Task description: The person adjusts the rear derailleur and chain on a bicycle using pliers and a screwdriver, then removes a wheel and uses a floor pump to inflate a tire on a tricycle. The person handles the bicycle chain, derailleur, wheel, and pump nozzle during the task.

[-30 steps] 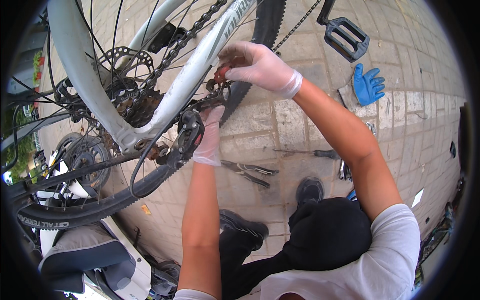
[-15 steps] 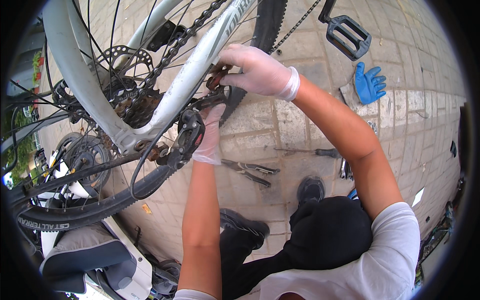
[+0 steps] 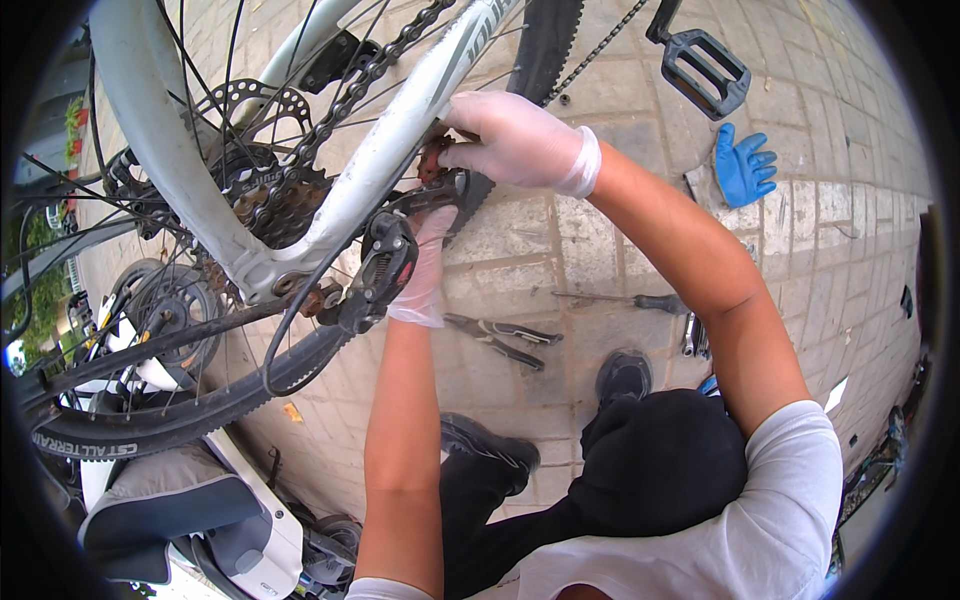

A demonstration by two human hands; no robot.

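My right hand (image 3: 525, 145), in a thin translucent glove, is closed with thumb and fingertips on a small reddish jockey wheel (image 3: 432, 161) at the end of the rear derailleur. Just below it, my left hand (image 3: 424, 268), gloved alike, reaches up behind the rear derailleur (image 3: 385, 262) and grips its cage. Part of the left fingers is hidden by the cage. The derailleur hangs at the dropout of a pale bicycle frame (image 3: 372, 150). Behind the frame tube show the rusty cassette (image 3: 275, 212) and the chain (image 3: 352, 98).
On the paving lie pliers (image 3: 505, 338), a screwdriver (image 3: 655, 301), spanners (image 3: 692, 336) and a blue-palmed work glove (image 3: 742, 168). A pedal (image 3: 706, 72) juts in at upper right. The rear tyre (image 3: 200, 425) curves below the frame, beside a white scooter (image 3: 270, 540).
The view has shifted slightly. My right fingers have moved a little at the jockey wheel, which shows more plainly now. My left hand keeps its grip on the derailleur.
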